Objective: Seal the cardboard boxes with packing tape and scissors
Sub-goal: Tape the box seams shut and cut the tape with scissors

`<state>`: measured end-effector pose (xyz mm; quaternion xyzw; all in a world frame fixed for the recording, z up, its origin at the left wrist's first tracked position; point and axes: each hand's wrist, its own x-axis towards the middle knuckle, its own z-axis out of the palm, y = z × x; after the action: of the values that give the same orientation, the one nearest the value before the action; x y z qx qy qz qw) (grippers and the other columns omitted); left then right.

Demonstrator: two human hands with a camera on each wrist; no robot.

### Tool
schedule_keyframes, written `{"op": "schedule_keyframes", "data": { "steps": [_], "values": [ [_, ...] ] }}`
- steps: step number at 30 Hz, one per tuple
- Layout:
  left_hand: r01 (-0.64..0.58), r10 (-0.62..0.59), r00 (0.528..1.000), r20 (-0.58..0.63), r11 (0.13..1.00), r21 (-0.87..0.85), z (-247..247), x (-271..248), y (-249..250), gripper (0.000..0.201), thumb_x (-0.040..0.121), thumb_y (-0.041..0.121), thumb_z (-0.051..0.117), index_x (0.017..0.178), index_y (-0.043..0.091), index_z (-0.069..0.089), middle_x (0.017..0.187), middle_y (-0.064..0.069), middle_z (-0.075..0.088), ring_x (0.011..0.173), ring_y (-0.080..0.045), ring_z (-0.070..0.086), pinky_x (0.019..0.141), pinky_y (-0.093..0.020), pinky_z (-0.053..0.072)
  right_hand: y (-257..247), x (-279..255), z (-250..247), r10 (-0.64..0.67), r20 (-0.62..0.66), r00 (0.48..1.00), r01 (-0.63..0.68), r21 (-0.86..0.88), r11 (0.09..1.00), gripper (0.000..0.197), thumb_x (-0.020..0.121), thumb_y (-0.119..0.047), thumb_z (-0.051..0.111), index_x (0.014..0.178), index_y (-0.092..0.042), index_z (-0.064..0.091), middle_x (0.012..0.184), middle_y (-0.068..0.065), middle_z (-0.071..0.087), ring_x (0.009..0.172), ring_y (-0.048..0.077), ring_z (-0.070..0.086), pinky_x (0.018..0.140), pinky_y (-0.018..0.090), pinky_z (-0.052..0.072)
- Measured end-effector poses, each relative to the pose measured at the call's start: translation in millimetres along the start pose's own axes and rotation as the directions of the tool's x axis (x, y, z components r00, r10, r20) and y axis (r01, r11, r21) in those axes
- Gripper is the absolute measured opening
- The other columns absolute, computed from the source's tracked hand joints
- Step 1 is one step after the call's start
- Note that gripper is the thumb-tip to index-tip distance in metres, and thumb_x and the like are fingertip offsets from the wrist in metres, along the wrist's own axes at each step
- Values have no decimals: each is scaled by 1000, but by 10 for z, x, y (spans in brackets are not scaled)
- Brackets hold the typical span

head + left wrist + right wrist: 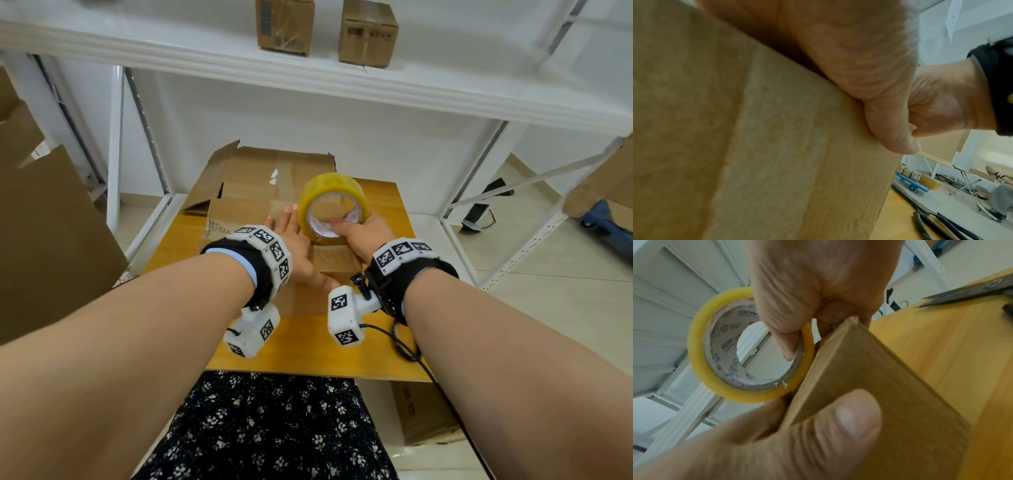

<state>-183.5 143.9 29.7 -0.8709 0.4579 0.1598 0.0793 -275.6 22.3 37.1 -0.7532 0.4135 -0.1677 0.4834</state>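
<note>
A brown cardboard box (pixel 246 205) lies on a small wooden table (pixel 308 346), its far flaps standing open. My left hand (pixel 294 240) lies flat on the box top with straight fingers, and its thumb (pixel 838 426) presses the near face of the box (pixel 879 394). My right hand (pixel 363 233) grips a yellow roll of packing tape (pixel 329 192) held upright on the box top, with the thumb (pixel 789 337) hooked inside the roll's core (pixel 725 345). Scissors (pixel 972 292) lie on the table to the right of the box, with black handles (pixel 931 225).
Two closed small boxes (pixel 284 27) (pixel 368 34) stand on the white shelf above. White shelf posts (pixel 114 144) flank the table. A large cardboard sheet (pixel 41 240) leans at the left. A blue trolley (pixel 603 219) is at the right, and another box (pixel 421 411) sits under the table.
</note>
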Motion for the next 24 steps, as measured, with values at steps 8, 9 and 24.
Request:
{"op": "schedule_keyframes", "data": {
  "steps": [8, 9, 24],
  "values": [
    [-39, 40, 999, 20, 999, -27, 16, -70, -174, 137, 52, 98, 41, 152, 25, -17, 158, -10, -26, 145, -29, -24, 118, -53, -8, -14, -36, 102, -33, 19, 999, 33, -38, 999, 53, 80, -42, 76, 127, -27, 59, 116, 0, 69, 103, 24, 66, 93, 44, 55],
    [-50, 51, 999, 15, 997, -60, 7, -78, -192, 136, 53, 98, 41, 153, 26, -16, 159, -8, -25, 146, -27, -24, 118, -53, -9, -8, -35, 105, -37, 22, 999, 38, -39, 999, 51, 80, -42, 76, 126, -28, 59, 115, -1, 70, 102, 24, 66, 92, 44, 55],
    [430, -584, 799, -144, 721, -543, 121, -254, -859, 132, 63, 83, 60, 148, 30, -26, 159, -20, -14, 147, -40, -5, 117, -58, 6, 52, -19, 108, -61, 23, 998, 63, -71, 996, 49, 85, -44, 72, 127, -24, 59, 113, 0, 68, 102, 24, 64, 83, 35, 53]
  ]
}}
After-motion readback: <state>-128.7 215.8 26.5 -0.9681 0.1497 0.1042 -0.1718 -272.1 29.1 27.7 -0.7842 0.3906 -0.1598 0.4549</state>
